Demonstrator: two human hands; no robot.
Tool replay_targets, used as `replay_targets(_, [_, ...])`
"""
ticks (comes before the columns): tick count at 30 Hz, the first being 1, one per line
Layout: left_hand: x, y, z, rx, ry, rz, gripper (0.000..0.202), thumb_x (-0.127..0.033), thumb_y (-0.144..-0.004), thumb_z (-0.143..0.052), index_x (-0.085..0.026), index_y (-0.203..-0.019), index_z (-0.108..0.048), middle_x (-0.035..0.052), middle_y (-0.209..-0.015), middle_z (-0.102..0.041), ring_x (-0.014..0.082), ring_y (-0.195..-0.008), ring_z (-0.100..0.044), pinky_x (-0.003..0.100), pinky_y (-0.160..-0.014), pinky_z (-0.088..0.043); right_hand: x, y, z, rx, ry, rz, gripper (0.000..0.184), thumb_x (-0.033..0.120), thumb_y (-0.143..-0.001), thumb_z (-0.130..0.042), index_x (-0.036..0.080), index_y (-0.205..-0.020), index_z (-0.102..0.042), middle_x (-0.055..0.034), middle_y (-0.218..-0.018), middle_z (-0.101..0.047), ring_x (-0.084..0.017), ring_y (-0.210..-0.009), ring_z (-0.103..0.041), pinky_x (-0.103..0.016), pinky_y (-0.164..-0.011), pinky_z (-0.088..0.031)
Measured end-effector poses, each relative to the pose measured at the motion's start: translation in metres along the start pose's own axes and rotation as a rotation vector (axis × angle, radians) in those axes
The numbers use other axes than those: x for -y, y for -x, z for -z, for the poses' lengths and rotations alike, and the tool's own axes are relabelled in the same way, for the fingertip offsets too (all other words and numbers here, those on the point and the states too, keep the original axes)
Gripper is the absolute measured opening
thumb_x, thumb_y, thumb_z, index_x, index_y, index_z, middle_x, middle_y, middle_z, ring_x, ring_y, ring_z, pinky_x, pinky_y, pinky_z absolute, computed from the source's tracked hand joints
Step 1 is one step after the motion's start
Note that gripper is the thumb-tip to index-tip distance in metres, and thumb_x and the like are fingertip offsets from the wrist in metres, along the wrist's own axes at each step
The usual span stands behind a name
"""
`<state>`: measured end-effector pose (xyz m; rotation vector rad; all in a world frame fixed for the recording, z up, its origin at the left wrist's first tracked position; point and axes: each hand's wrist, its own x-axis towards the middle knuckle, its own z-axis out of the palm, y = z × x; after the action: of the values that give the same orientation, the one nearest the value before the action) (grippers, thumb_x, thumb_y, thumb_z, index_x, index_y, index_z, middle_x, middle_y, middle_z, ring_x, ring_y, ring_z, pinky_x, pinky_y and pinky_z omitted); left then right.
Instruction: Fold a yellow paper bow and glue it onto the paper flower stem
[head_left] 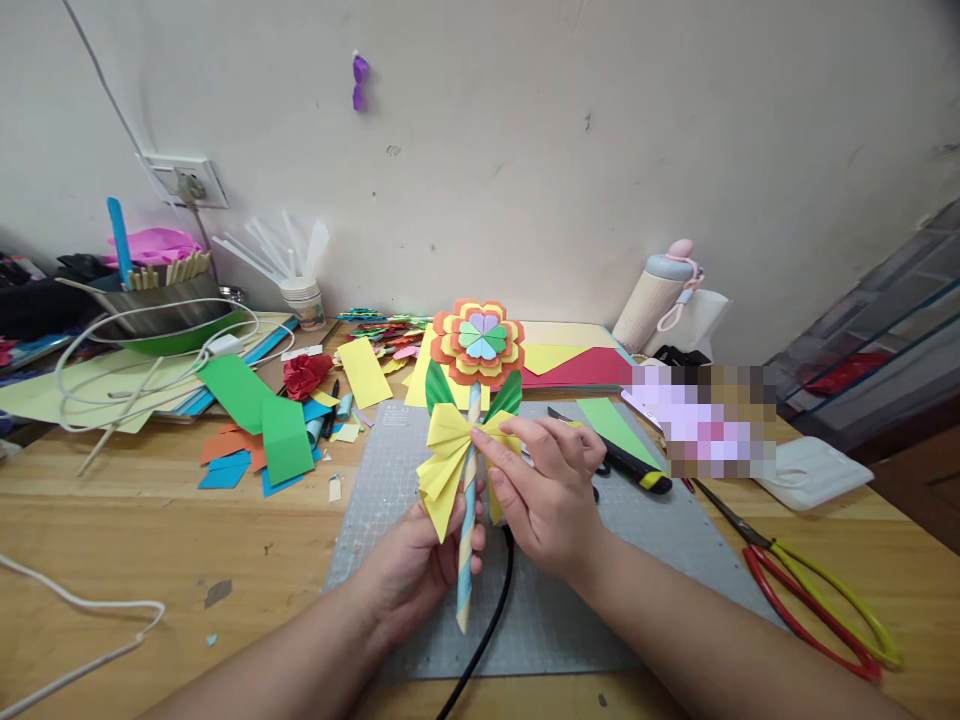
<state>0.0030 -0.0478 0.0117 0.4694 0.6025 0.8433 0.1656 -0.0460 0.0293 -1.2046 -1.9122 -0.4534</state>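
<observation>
A paper flower [478, 342] with layered orange, yellow and pastel petals stands upright on a striped blue-and-white paper stem [468, 545]. Two green leaves [438, 386] sit under the bloom. A pleated yellow paper bow [450, 456] is on the stem below them. My left hand [411, 568] is wrapped round the lower stem and holds it over the grey cutting mat [645, 545]. My right hand [544, 492] pinches the bow at its middle, thumb and fingers pressed against the stem.
Red and yellow-handled scissors [814, 600] lie on the right. A black-and-yellow utility knife [626, 466] rests on the mat. Paper scraps [259, 430], coloured sheets [570, 365], a cup of sticks [304, 295], a metal bowl [161, 310], white cables [90, 600] and a bottle [652, 300] crowd the wooden table.
</observation>
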Motion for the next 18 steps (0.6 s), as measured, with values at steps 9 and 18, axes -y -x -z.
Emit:
replay_targets(9, [0.0,-0.002,0.002,-0.068,0.02,-0.016,0.022,-0.016,-0.074,-0.073,-0.013,-0.096,-0.068,0.0019,-0.078,-0.062,0.0091,-0.059,-0.058,0.019,-0.048,-0.052,-0.001,0.002,-0.001,-0.031,-0.132,-0.036,0.04,0.023,-0.089,-0.049,0.026,-0.129,-0.055,-0.0069,-0.119,-0.06,-0.026,-0.106,-0.052,-0.047,-0.092,-0.029])
replay_targets(18, [-0.018,-0.008,0.007,-0.187,-0.048,-0.258,0.026,-0.016,-0.067,-0.08,-0.014,-0.091,-0.07,0.0023,-0.083,-0.07,0.0087,-0.067,-0.062,0.016,-0.064,-0.051,0.026,0.015,-0.007,0.591,-1.077,-0.705,0.024,0.041,-0.09,-0.051,0.021,-0.081,-0.06,-0.0006,-0.068,-0.062,-0.016,-0.061,-0.058,-0.028,-0.053,-0.043])
